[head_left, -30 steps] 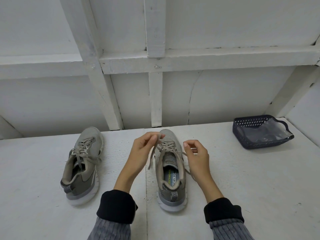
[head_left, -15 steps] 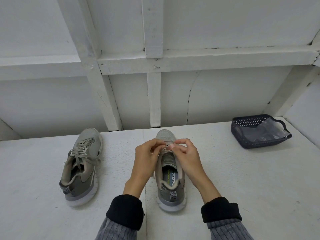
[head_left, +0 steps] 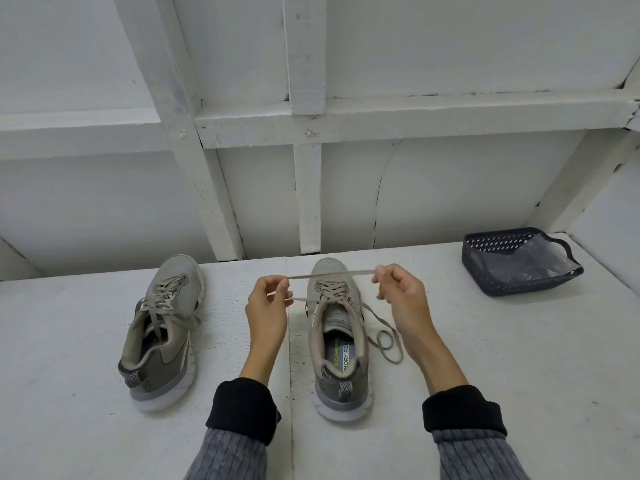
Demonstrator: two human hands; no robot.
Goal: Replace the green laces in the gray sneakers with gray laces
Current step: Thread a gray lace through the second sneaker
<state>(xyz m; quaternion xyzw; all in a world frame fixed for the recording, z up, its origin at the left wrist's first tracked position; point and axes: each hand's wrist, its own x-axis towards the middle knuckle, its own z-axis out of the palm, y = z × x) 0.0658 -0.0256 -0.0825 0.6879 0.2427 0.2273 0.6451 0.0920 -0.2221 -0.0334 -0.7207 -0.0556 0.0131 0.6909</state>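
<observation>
White painted table (head_left: 104, 393), panelled wall (head_left: 450, 188)

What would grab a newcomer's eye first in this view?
Probably the lace stretched taut between the left hand and right hand, above the toe of the near sneaker at centre. Next, the second sneaker to its left, laced, and the dark basket at far right.

a: what's behind the work surface?
b: a white painted wall (head_left: 450, 202) with boxed framing, one horizontal beam (head_left: 415, 116) crossed by upright posts (head_left: 308, 195).
a: and below?
b: a rough white tabletop (head_left: 485, 341), seam down its middle. a dark basket (head_left: 491, 275) sits far right. light is soft and even.
</observation>
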